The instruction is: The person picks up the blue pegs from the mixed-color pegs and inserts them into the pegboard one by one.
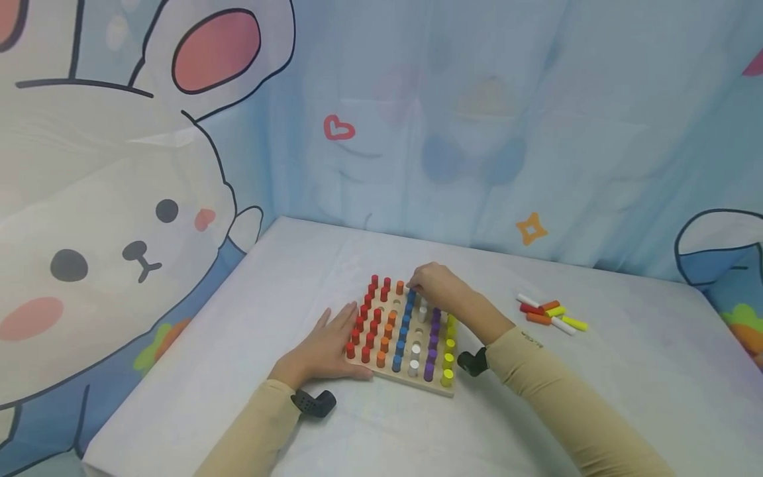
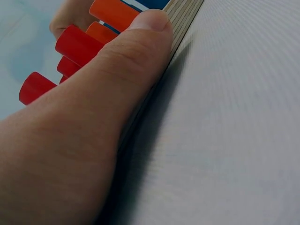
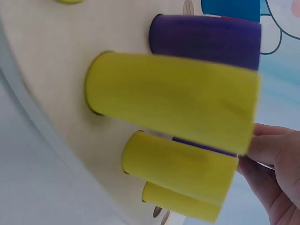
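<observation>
A wooden peg board (image 1: 405, 379) lies on the table, carrying rows of red, orange, blue, white, purple and yellow pegs. My left hand (image 1: 322, 351) rests against its left front corner, fingers extended along the left side; in the left wrist view, the thumb (image 2: 136, 51) presses on the front edge. Over the far end of the blue row, my right hand (image 1: 441, 286) pinches a blue peg (image 1: 412, 292), mostly covered by the fingers. Yellow pegs (image 3: 173, 98) and a purple peg (image 3: 206, 40) block much of that hand (image 3: 281, 164) in the right wrist view.
Loose pegs lie in a small heap to the right of the board, among them a red peg (image 1: 530, 309), an orange peg (image 1: 538, 319) and a yellow peg (image 1: 575, 323). Bare holes show in the orange and white rows. A printed curtain (image 1: 387, 165) hangs behind the white table (image 1: 644, 358).
</observation>
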A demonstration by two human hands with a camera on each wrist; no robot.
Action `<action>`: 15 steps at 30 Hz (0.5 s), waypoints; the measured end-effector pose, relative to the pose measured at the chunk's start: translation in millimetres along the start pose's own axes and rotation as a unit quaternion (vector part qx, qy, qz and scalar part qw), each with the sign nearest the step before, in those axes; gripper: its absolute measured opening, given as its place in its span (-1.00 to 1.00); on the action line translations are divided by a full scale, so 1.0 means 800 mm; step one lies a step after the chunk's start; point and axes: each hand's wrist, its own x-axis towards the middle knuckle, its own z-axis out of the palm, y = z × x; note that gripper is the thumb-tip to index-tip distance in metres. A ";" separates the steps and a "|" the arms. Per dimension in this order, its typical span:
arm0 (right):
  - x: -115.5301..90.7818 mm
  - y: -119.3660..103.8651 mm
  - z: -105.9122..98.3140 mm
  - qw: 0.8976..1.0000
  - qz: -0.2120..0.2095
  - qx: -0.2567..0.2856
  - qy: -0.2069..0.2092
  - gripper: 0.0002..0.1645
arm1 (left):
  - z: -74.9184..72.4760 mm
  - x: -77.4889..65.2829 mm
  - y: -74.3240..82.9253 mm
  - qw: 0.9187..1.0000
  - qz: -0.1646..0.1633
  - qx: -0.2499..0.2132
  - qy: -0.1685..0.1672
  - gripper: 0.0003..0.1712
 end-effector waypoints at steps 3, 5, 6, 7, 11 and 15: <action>-0.003 0.003 -0.002 1.000 0.003 0.001 -0.002 -0.72 | -0.003 0.002 -0.001 1.000 -0.001 0.002 -0.010 0.45; -0.006 0.005 -0.006 1.000 0.001 -0.002 0.010 -0.71 | -0.006 0.004 -0.002 1.000 -0.003 0.004 -0.020 0.46; -0.008 0.006 -0.008 1.000 -0.001 -0.003 0.019 -0.70 | -0.009 0.004 -0.002 1.000 -0.006 0.005 -0.026 0.46; -0.010 0.007 -0.010 0.999 -0.006 -0.006 0.031 -0.70 | -0.011 0.004 -0.002 0.999 -0.010 0.010 -0.032 0.45; -0.022 0.006 -0.023 0.996 -0.026 -0.022 0.081 -0.67 | -0.032 0.004 0.002 0.998 -0.036 0.019 -0.055 0.35; -0.041 0.003 -0.041 0.993 -0.021 -0.045 0.107 -0.56 | -0.063 0.006 0.008 0.996 -0.066 0.014 -0.059 0.13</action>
